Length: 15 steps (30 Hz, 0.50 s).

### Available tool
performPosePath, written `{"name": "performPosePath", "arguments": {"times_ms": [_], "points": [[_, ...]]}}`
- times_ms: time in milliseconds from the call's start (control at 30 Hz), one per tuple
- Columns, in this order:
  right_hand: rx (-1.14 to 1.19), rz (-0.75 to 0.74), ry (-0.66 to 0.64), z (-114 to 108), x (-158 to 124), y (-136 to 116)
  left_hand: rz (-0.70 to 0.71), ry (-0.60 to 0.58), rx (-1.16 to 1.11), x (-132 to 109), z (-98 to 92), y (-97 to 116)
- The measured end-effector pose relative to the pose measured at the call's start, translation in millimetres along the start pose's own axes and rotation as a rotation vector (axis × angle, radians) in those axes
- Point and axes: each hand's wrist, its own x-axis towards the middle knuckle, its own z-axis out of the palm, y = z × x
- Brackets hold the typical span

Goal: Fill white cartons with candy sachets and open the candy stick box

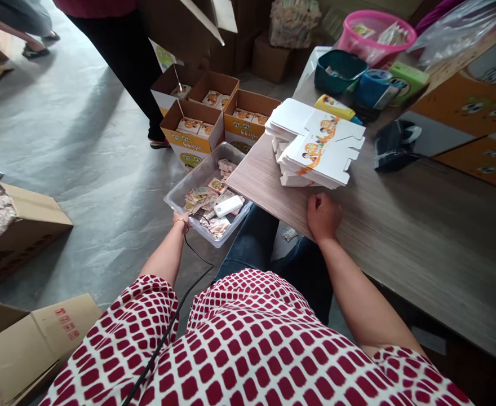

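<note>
My left hand (180, 219) is at the near edge of a clear plastic tray (201, 163), with its fingers hooked on the rim. The tray holds a loose heap of small printed sachets (206, 197) and a white rectangular device (229, 206). A thin black cable (199, 254) runs past my left wrist and down over my red-and-white checked top. My right hand (324, 217) rests in a loose fist on a wood-grain table (421, 225), just below a stack of flat white printed cartons (315, 144), apart from it.
Several open orange-and-white cartons (193, 121) holding small boxes stand beyond the tray, by a person's dark-trousered legs (121, 51). Cardboard boxes (20, 231) sit on the grey floor at left. A pink basket (375, 36) and teal bowl (339, 70) stand on the table's far end.
</note>
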Motion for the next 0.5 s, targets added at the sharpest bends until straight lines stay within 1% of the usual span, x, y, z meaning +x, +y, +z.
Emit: {"name": "performPosePath", "arguments": {"times_ms": [133, 333, 400, 500], "points": [[0.004, -0.003, -0.002, 1.6, 0.5, 1.6, -0.056, -0.004, -0.069, -12.2, -4.5, -7.1], [-0.013, -0.038, 0.009, -1.2, -0.7, 2.0, -0.069, -0.045, -0.136, -32.7, -8.2, -19.5], [-0.024, -0.05, 0.012, -2.4, -0.9, 1.9, -0.071, -0.031, -0.128, -34.1, -12.7, -22.0], [-0.044, -0.059, 0.006, -3.4, -0.5, 1.5, -0.052, 0.013, -0.089, -28.6, -22.2, -22.7]]}}
